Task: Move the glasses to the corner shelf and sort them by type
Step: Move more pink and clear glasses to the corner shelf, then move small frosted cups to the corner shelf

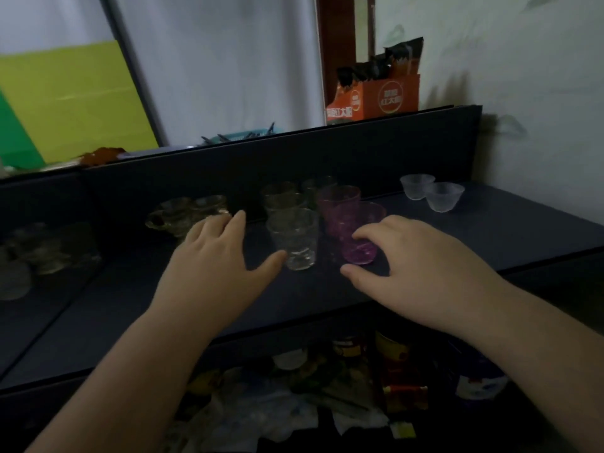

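Grip: neither hand holds anything; orange box [379, 98] lettering is blurred.

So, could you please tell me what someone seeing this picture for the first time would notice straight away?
Probably the two bare hands over the dark shelf: the left hand spread beside a clear glass, the right hand with its fingers at a purple glass. A second purple glass stands just behind, and two small frosted cups sit near the wall corner. An orange box tops the back panel.
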